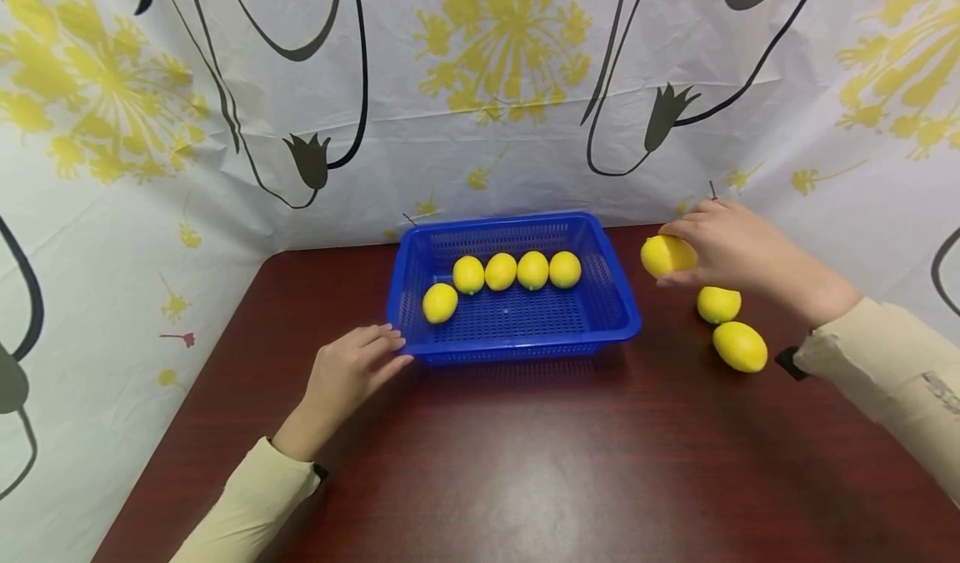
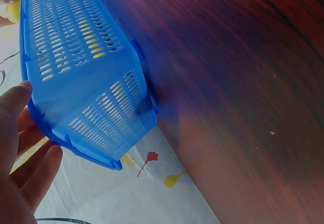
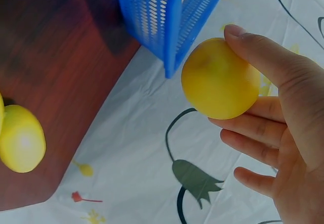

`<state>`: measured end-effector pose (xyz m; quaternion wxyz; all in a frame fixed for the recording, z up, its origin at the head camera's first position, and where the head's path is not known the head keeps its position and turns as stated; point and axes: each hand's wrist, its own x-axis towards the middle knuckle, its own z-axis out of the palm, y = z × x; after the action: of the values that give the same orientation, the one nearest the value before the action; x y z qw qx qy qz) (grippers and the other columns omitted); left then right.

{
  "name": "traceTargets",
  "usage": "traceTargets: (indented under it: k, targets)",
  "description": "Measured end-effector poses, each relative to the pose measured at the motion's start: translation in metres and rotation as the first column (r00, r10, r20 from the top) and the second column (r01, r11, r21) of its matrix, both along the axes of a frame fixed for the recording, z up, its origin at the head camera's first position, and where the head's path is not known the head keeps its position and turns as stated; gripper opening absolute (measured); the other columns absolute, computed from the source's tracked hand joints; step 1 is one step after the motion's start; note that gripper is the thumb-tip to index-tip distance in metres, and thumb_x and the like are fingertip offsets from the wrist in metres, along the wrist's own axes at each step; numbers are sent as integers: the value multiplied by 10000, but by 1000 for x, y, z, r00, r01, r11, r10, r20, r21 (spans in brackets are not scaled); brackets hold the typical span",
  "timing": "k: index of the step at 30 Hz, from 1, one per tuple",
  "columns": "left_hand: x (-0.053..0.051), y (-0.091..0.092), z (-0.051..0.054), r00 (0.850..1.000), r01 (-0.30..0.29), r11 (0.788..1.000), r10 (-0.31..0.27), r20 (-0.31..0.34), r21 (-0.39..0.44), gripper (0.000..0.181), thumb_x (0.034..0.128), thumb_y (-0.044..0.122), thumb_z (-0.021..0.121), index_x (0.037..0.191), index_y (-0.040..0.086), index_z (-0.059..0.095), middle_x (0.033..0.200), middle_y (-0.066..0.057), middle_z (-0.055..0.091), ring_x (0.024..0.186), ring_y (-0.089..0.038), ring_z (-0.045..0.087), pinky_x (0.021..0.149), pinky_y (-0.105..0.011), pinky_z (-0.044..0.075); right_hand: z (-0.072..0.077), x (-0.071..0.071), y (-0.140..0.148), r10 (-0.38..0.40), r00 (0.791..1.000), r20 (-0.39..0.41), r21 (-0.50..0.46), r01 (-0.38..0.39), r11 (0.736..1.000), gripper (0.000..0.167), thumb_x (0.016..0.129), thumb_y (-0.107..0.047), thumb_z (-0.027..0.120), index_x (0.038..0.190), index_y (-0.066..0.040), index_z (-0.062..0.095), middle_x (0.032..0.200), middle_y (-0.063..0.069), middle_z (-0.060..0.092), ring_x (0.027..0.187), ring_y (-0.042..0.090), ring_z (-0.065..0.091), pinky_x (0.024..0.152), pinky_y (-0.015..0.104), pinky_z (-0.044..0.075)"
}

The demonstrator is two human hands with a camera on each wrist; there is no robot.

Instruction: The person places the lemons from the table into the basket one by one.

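The right hand [image 1: 723, 245] grips a yellow lemon [image 1: 667, 256] in the air, to the right of the blue basket [image 1: 525, 349]. In the right wrist view thumb and fingers hold that lemon [image 3: 220, 78] from one side. The left hand [image 1: 351, 376] rests its fingertips on the basket's front left corner; the left wrist view has the thumb and fingers at the rim of the basket [image 2: 76, 82]. Inside the basket, several lemons stand in a row along the back, with another lemon [image 1: 440, 303] nearer the left side.
Two lemons lie on the dark red table [image 1: 480, 463], right of the basket: one lemon [image 1: 718, 305] behind, another lemon [image 1: 740, 347] in front, partly beneath the right forearm. A patterned white cloth [image 1: 480, 163] hangs behind the table and along its sides.
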<state>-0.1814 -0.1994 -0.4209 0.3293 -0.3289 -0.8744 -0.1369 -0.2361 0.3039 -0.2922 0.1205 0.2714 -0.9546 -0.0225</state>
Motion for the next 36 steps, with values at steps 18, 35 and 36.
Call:
traceTargets:
  k: [18,35,36]
  targets:
    - [-1,0,-3,1000,16,1000,-16,-22,14,474,922,532,598,991,102,785,962,-52,776,922,-221,746,761,-385,619,11,-18,-53,143,988,-62,31,-141,990,606,682,-444,865,1106,-45,697,961,93,723,974,314,588,953,516,455]
    - [0,1,1,1000,5,1000,-5,-9,7,340,761,337,849,996,100,783,970,-52,774,935,-219,744,777,-384,617,6,-41,-98,178,983,-32,28,-178,984,586,689,-490,849,1073,-73,701,934,60,720,922,283,560,913,504,452]
    - [0,1,1,1000,6,1000,-6,-8,7,342,756,332,854,996,100,783,970,-52,774,936,-220,744,777,-383,617,6,-42,-101,181,983,-27,26,-180,983,583,690,-488,849,1073,-73,702,937,60,721,918,281,558,906,501,453]
